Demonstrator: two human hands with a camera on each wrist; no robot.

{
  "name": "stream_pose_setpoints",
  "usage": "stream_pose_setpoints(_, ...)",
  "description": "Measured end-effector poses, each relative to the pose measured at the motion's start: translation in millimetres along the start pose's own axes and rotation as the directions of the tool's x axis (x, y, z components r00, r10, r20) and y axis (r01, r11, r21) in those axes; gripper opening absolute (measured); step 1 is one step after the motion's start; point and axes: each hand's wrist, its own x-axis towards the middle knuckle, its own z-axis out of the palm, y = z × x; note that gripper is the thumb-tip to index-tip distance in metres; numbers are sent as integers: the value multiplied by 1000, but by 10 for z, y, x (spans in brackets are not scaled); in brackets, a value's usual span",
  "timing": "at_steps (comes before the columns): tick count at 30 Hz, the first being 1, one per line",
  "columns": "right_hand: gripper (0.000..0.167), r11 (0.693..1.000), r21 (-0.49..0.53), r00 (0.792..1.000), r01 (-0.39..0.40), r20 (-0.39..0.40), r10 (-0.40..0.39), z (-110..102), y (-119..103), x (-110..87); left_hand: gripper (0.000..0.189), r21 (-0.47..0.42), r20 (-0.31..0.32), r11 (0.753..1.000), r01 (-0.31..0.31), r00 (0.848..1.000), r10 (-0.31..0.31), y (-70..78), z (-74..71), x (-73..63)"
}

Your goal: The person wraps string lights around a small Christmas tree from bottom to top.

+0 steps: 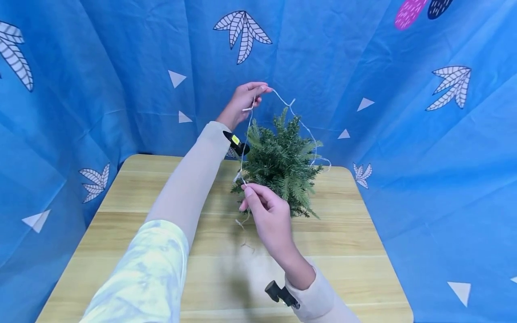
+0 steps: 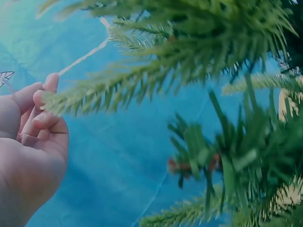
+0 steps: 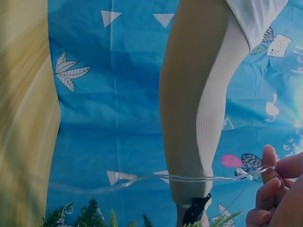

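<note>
A clear string of lights [image 1: 308, 130] loops around and above a small artificial Christmas tree [image 1: 282, 157] on the table. Beyond the tree's upper left, my left hand [image 1: 246, 101] pinches the string between thumb and fingers; the left wrist view shows that hand [image 2: 38, 127] beside green branches [image 2: 142, 85]. My right hand [image 1: 270, 215], at the near left side of the tree, pinches another stretch of the string, and a loose end [image 1: 243, 224] hangs below it. In the right wrist view the light string [image 3: 189, 178] runs from the fingertips across the forearm.
The wooden table [image 1: 161, 188] has rounded corners. Blue patterned cloth [image 1: 323, 54] hangs behind it and along both sides. Black wrist cameras are strapped on both sleeves, and the left sleeve [image 1: 190, 179] stretches across the table's left half.
</note>
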Motion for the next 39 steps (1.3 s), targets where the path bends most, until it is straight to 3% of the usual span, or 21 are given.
stream_pose_setpoints(5, 21, 1000, 11, 1000, 23, -10, -23, 22, -3, 1, 42, -6, 8, 1000, -13, 1000, 13, -12, -23, -21)
stream_pose_setpoints(9, 20, 1000, 18, 1000, 20, -8, -19, 33, 2, -7, 42, 114, 12, 993, 17, 1000, -19, -42, -109, -121)
stream_pose_setpoints(15, 20, 1000, 23, 1000, 11, -6, -10, 37, 54, -28, 41, 310, 24, 950, 32, 999, -41, -117, -262, -268)
stream_pose_setpoints(21, 21, 1000, 14, 1000, -20, 0, 20, 32, 143, -69, 40, 384, 44, 923, -9, 999, -9, -218, -394, -326)
stream_pose_setpoints(27, 20, 998, -12, 998, -63, 2, 63, 41, 238, -112, 40, 382, 75, 924, -15, 997, -15, -295, -500, -386)
stream_pose_setpoints(33, 18, 998, -23, 998, -64, -5, 64, 37, 300, -123, 39, 366, 81, 930, 14, 996, -47, -385, -653, -355)
stream_pose_setpoints(39, 20, 997, -27, 998, -66, -9, 65, 32, 308, -115, 31, 351, 84, 933, -79, 995, 53, -390, -771, -369)
